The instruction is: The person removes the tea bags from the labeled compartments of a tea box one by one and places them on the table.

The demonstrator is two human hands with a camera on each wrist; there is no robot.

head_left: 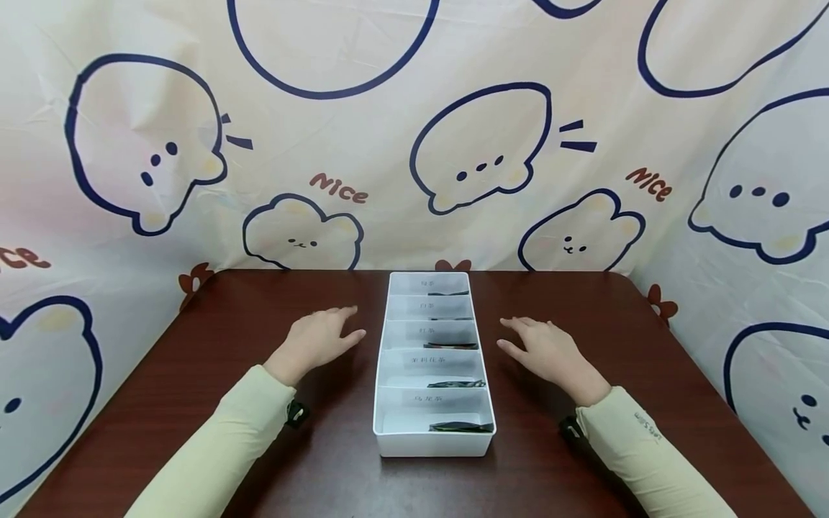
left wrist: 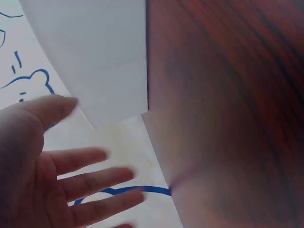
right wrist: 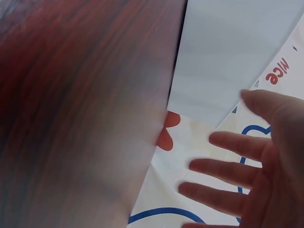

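Note:
A long white divided box [head_left: 432, 446] stands in the middle of the dark wooden table. Its several compartments run front to back, each with printed characters on the divider. Thin packets lie at the right of the compartments, among them a dark green packet [head_left: 461, 426] in the front one and a reddish-brown packet [head_left: 451, 345] in the middle one. My left hand [head_left: 317, 342] hovers left of the box, fingers spread, holding nothing. On the other side my right hand [head_left: 544, 349] is also apart from the box, its fingers extended and holding nothing. Both wrist views show the box's outer side wall [left wrist: 104, 57].
The brown table [head_left: 311, 460] reaches back to a pale curtain [head_left: 388, 144] printed with cartoon bears, which also hangs at both sides. A dark strap device [head_left: 297, 414] is on the left wrist, and another [head_left: 571, 429] on the right.

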